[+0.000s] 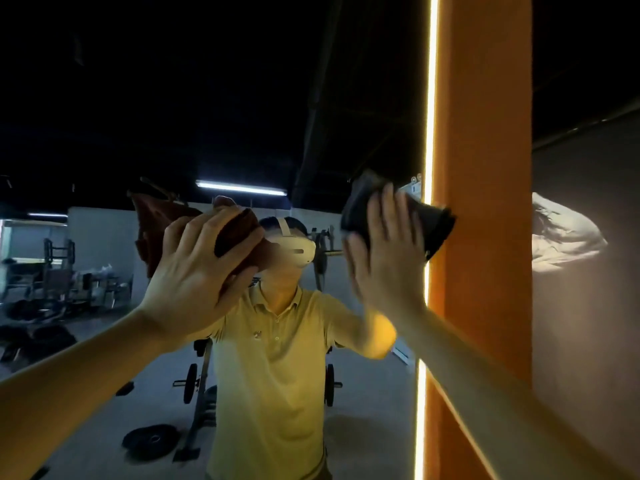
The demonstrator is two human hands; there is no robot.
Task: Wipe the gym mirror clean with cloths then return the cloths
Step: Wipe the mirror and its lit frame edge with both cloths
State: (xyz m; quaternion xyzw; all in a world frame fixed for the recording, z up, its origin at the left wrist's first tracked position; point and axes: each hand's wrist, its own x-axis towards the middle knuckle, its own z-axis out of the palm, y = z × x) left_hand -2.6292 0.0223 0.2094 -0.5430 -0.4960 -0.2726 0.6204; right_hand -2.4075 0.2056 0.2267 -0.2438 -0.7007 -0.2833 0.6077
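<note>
left hand [194, 268] lies flat, fingers spread, pressing a brown cloth [152, 223] on the mirror [242, 98]; right hand [384, 251], blurred, fingers straight, presses a dark cloth [360, 206] at the mirror's right edge, overlapping the light strip [429, 98].

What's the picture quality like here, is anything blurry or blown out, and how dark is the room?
Head view: the right hand and its dark cloth are smeared by motion blur; the left hand on the brown cloth looks sharper; the light strip beside the mirror is blown out white; the upper part is near black.
</note>
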